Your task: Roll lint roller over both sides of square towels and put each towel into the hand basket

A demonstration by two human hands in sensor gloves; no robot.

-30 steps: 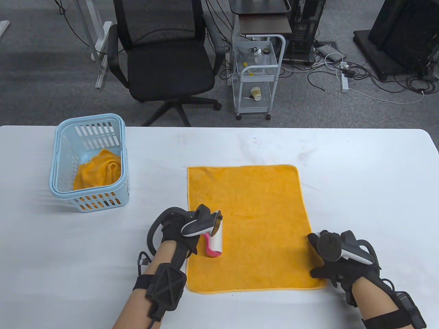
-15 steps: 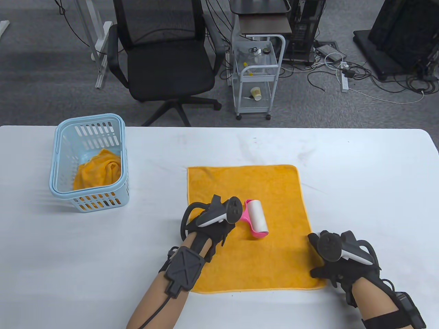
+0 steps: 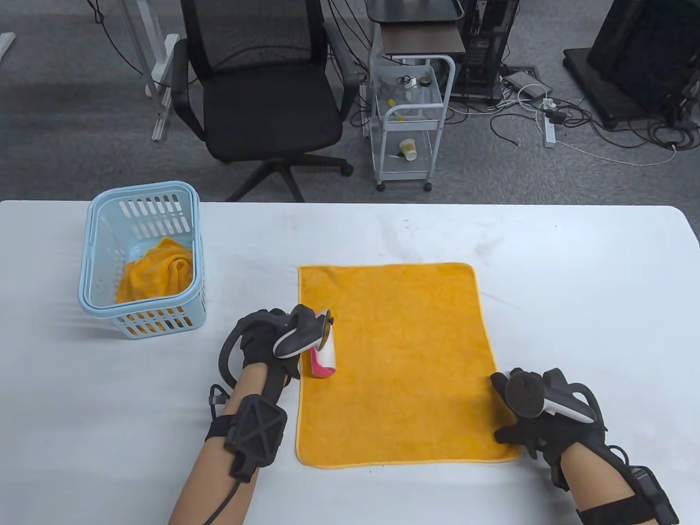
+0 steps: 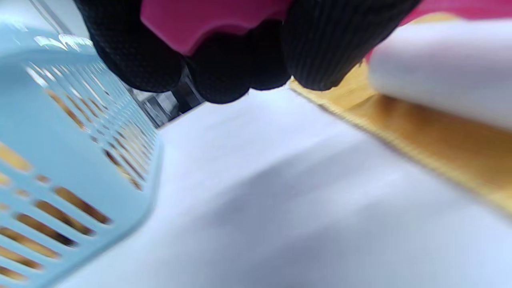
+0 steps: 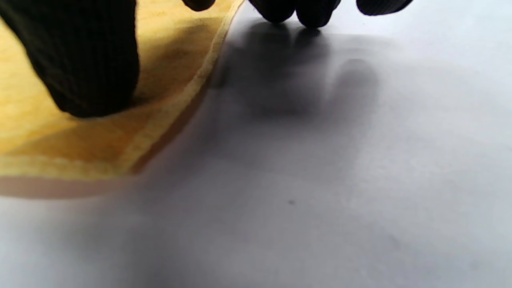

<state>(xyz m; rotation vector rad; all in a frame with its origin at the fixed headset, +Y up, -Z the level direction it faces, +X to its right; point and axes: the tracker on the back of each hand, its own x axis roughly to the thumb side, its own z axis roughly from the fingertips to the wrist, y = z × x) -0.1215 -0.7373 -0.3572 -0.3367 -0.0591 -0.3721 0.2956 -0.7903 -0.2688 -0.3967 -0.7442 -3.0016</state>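
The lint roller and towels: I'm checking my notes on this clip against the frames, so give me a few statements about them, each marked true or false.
1. The left hand grips the lint roller by its pink handle. True.
2. The lint roller sits at the right edge of the flat towel. False: it is at the left edge.
3. The right hand rests on the flat towel's near right corner. True.
4. The basket holds nothing. False: a crumpled orange towel lies inside it.
5. The flat towel is folded in half. False: it lies spread open on the table.
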